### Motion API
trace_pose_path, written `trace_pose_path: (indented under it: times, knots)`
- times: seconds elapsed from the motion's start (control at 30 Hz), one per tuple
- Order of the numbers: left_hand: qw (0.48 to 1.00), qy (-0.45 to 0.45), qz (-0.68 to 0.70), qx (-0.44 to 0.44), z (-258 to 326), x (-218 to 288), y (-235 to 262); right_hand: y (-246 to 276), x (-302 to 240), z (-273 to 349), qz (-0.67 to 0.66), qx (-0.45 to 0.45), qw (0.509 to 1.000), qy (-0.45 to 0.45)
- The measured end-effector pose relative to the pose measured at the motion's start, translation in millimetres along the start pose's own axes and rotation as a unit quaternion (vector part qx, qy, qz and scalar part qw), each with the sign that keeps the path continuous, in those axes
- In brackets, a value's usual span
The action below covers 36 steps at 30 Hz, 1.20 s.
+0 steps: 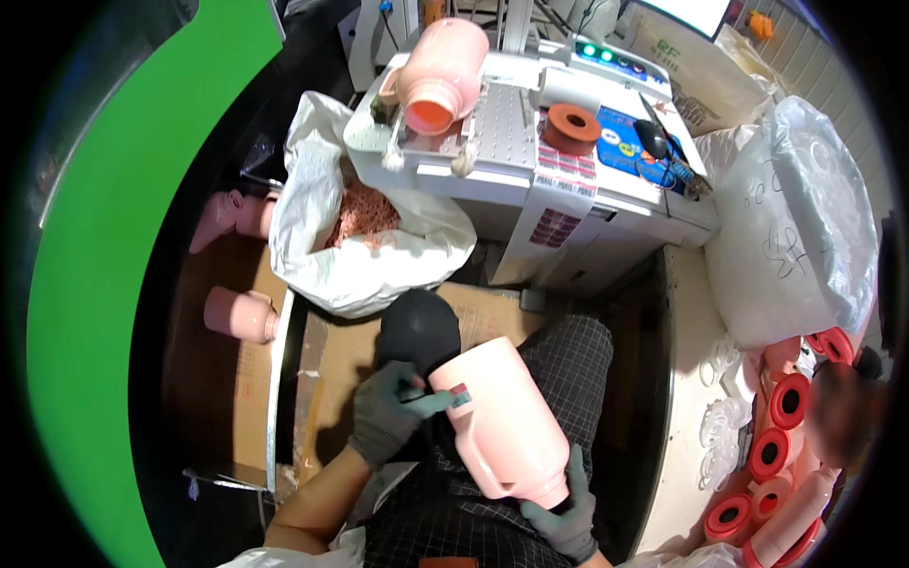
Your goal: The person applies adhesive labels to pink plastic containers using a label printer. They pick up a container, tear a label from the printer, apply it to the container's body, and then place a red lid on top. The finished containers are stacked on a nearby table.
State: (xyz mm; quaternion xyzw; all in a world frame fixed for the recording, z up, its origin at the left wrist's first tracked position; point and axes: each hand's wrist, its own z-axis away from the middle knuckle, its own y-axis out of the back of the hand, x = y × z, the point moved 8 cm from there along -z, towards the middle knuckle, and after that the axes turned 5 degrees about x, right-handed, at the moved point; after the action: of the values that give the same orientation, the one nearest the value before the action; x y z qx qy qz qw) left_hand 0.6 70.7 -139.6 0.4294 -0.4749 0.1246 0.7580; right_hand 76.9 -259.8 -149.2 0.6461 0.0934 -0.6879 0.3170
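A pale pink plastic jug with a side handle lies tilted across my lap, its neck toward the lower right. My right hand, in a grey glove, grips it around the neck end. On the jug's wall near its base is a small red and dark label. My gloved left hand reaches in from the left, one finger stretched out and touching that label. The other left fingers are partly bent, and nothing shows inside them.
Ahead stands a white machine table bearing another pink jug, a brown tape roll and a strip of labels. A white sack holds pink scraps. Pink jugs lie left; red-rimmed pink parts crowd the right.
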Motion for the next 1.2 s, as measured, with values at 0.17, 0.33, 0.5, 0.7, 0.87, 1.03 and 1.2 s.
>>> trace_pose_path:
  times: [0.17, 0.33, 0.5, 0.7, 0.87, 1.03, 1.2]
  knots:
    - [0.940, -0.332, 0.053, 0.060, 5, 33, -15, 21, -3, -34, -0.248, 0.018, 0.964, -0.095]
    - [0.873, -0.486, -0.015, 0.032, -38, 108, -21, 73, -38, -60, -0.270, 0.143, 0.952, -0.005]
    - [0.770, -0.482, -0.355, 0.222, -184, 168, 28, 137, -47, -85, -0.199, 0.274, 0.931, 0.137]
    - [0.657, -0.545, -0.473, 0.219, -250, 184, 41, 91, -127, -181, -0.225, 0.236, 0.914, 0.240]
    - [0.604, -0.691, -0.329, 0.222, -26, 193, 64, 44, -184, -258, 0.001, 0.191, 0.916, 0.352]
    - [0.773, -0.627, -0.088, 0.035, 37, 132, 67, -78, -269, -330, 0.387, 0.234, 0.747, 0.486]
    - [0.910, -0.401, 0.061, -0.083, 12, 57, 54, -208, -289, -406, 0.453, 0.179, 0.747, 0.452]
